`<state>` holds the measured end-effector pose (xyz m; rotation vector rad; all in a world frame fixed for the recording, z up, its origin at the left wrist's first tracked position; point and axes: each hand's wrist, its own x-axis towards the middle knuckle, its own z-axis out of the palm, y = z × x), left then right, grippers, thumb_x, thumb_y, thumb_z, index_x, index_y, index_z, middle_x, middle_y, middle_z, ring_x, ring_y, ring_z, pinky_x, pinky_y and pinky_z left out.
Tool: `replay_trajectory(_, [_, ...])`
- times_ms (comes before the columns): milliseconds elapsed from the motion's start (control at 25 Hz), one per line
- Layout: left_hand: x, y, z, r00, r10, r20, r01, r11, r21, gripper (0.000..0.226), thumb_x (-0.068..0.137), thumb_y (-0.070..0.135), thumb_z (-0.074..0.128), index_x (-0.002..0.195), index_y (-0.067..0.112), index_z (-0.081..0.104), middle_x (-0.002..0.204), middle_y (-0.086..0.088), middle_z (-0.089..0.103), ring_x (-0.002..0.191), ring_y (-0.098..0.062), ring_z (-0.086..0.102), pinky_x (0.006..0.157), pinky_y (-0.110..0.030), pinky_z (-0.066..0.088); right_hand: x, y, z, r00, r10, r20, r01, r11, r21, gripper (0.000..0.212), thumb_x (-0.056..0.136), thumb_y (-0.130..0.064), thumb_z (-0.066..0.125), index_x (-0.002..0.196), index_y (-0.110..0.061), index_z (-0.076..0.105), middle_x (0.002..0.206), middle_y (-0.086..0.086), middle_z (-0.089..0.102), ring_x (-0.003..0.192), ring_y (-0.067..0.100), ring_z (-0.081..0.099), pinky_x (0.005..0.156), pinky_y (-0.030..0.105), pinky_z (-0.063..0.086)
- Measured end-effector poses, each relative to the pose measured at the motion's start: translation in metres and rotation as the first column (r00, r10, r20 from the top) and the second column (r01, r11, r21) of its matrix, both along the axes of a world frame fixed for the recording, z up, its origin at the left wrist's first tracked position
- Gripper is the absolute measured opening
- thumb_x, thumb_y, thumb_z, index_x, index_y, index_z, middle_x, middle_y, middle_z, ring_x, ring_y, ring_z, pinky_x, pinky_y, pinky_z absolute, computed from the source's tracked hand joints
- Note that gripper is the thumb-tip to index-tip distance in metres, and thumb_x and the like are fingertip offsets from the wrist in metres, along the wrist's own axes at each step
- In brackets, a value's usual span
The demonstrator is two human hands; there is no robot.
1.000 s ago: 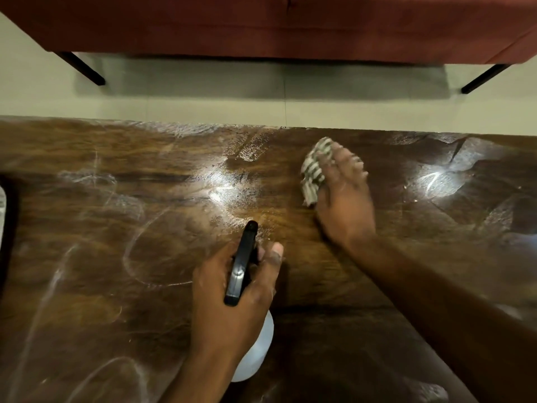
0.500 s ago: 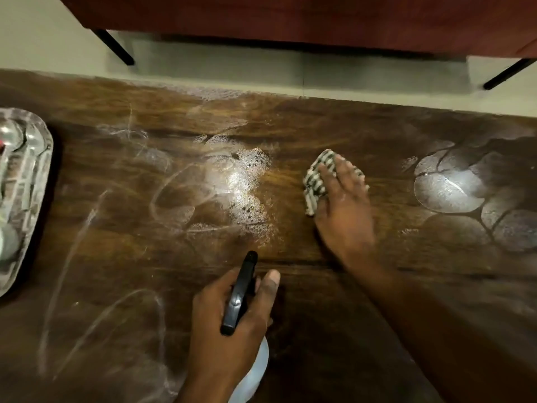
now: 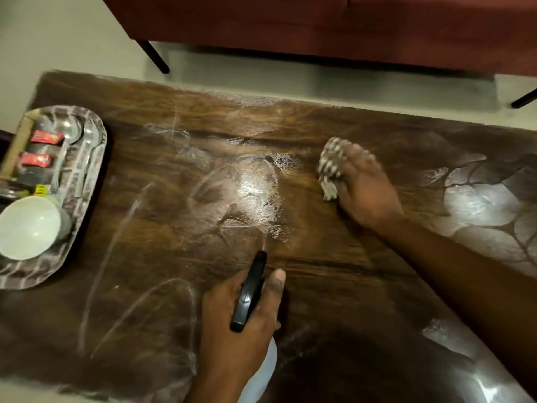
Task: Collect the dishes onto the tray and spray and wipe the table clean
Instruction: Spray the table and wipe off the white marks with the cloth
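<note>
My left hand (image 3: 232,321) grips a spray bottle (image 3: 250,292) with a black head and a white body, its nozzle aimed at a wet, foamy patch (image 3: 247,196) in the middle of the dark wooden table (image 3: 145,286). My right hand (image 3: 363,184) presses a striped cloth (image 3: 328,170) flat on the table, to the right of the wet patch. A shiny metal tray (image 3: 87,175) sits at the left end. It holds a white bowl (image 3: 29,225), spoons (image 3: 84,152) and red packets (image 3: 46,136).
A dark red sofa (image 3: 319,27) on black legs (image 3: 154,56) stands beyond the table's far edge, with pale floor (image 3: 43,39) between. Pale wipe streaks cross the table's left half, and light glares on its right end.
The view has swung left and down, so the tray with the dishes has come into sight. A foamy wet patch has appeared in front of the nozzle. My right hand still holds the cloth on the table.
</note>
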<state>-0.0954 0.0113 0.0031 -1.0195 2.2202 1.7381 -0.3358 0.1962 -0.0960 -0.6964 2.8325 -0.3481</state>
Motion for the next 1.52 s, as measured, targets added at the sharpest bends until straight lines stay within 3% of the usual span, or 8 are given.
replay_trajectory(120, [-0.019, -0.015, 0.001, 0.999, 0.026, -0.033, -0.025, 0.999, 0.033, 0.041, 0.086, 0.046, 0.079, 0.062, 0.017, 0.064, 0.052, -0.007, 0.066, 0.052, -0.023, 0.074, 0.053, -0.031, 0.058, -0.005, -0.045, 0.008, 0.894, -0.432, 0.116, 0.443, 0.891, -0.095, 0.063, 0.101, -0.031, 0.048, 0.163, -0.024, 0.038, 0.176, 0.007, 0.021, 0.163, 0.029, 0.017, 0.132, 0.05, 0.017])
replay_trajectory(240, [-0.039, -0.028, 0.001, 0.993, 0.019, -0.113, -0.012, 0.998, 0.066, 0.033, 0.088, 0.042, 0.082, 0.072, 0.016, 0.07, 0.058, -0.01, 0.067, 0.055, -0.032, 0.073, 0.056, -0.052, 0.063, 0.047, -0.083, 0.01, 0.984, 0.123, 0.132, -0.116, 0.991, -0.061, 0.068, 0.099, -0.04, 0.038, 0.165, -0.03, 0.03, 0.177, 0.004, 0.016, 0.163, 0.031, 0.017, 0.129, 0.056, 0.027])
replay_trajectory(400, [-0.061, -0.049, -0.01, 0.979, -0.056, -0.195, 0.067, 0.997, 0.049, 0.037, 0.095, 0.038, 0.079, 0.076, 0.009, 0.067, 0.06, -0.018, 0.062, 0.054, -0.046, 0.064, 0.051, -0.06, 0.056, 0.014, -0.059, 0.007, 0.647, 0.761, 0.044, -0.761, 0.648, -0.023, 0.061, 0.101, -0.042, 0.042, 0.16, -0.031, 0.034, 0.172, 0.003, 0.029, 0.159, 0.026, 0.025, 0.128, 0.052, 0.028])
replay_trajectory(520, [-0.072, -0.063, -0.013, 0.977, -0.093, -0.191, 0.094, 0.996, -0.005, 0.046, 0.097, 0.033, 0.077, 0.064, 0.009, 0.054, 0.053, -0.018, 0.054, 0.049, -0.045, 0.062, 0.047, -0.056, 0.051, -0.055, -0.04, 0.001, 0.985, 0.166, 0.041, -0.169, 0.982, 0.086, 0.065, 0.1, -0.048, 0.032, 0.163, -0.035, 0.031, 0.176, 0.004, 0.02, 0.163, 0.028, 0.018, 0.131, 0.054, 0.02])
replay_trajectory(680, [-0.091, -0.083, -0.017, 0.977, -0.089, -0.194, 0.094, 0.995, 0.017, 0.042, 0.095, 0.031, 0.077, 0.065, 0.009, 0.058, 0.053, -0.017, 0.058, 0.048, -0.042, 0.065, 0.048, -0.056, 0.052, -0.077, -0.088, 0.006, 0.884, -0.465, 0.054, 0.467, 0.884, -0.028, 0.06, 0.105, -0.025, 0.047, 0.163, -0.021, 0.037, 0.176, 0.01, 0.019, 0.163, 0.031, 0.016, 0.133, 0.05, 0.014])
replay_trajectory(920, [-0.112, -0.111, -0.014, 0.975, -0.104, -0.195, 0.12, 0.99, 0.071, 0.027, 0.093, 0.037, 0.079, 0.077, 0.018, 0.07, 0.062, -0.009, 0.072, 0.053, -0.031, 0.073, 0.058, -0.06, 0.06, -0.035, -0.142, 0.013, 0.738, 0.663, 0.128, -0.672, 0.74, 0.038, 0.062, 0.106, -0.042, 0.029, 0.167, -0.038, 0.019, 0.178, -0.003, 0.009, 0.165, 0.022, 0.008, 0.131, 0.045, 0.012])
replay_trajectory(1200, [-0.113, -0.133, -0.02, 0.983, -0.062, -0.175, 0.059, 0.998, -0.024, 0.048, 0.097, 0.037, 0.077, 0.063, 0.008, 0.061, 0.048, -0.014, 0.06, 0.043, -0.031, 0.067, 0.049, -0.057, 0.056, -0.075, -0.14, 0.004, 0.909, -0.415, 0.042, 0.416, 0.909, -0.021, 0.073, 0.104, -0.017, 0.046, 0.169, -0.014, 0.014, 0.176, 0.011, 0.02, 0.163, 0.029, 0.015, 0.134, 0.047, 0.014])
replay_trajectory(1520, [-0.112, -0.149, -0.02, 0.984, 0.011, -0.175, 0.004, 0.997, 0.083, 0.027, 0.088, 0.042, 0.082, 0.079, 0.02, 0.07, 0.064, -0.012, 0.07, 0.049, -0.037, 0.069, 0.054, -0.06, 0.058, -0.069, -0.18, 0.002, 0.869, 0.487, 0.092, -0.493, 0.868, 0.065, 0.069, 0.106, -0.035, 0.037, 0.169, -0.03, 0.011, 0.178, 0.001, 0.013, 0.164, 0.023, 0.01, 0.133, 0.048, 0.012])
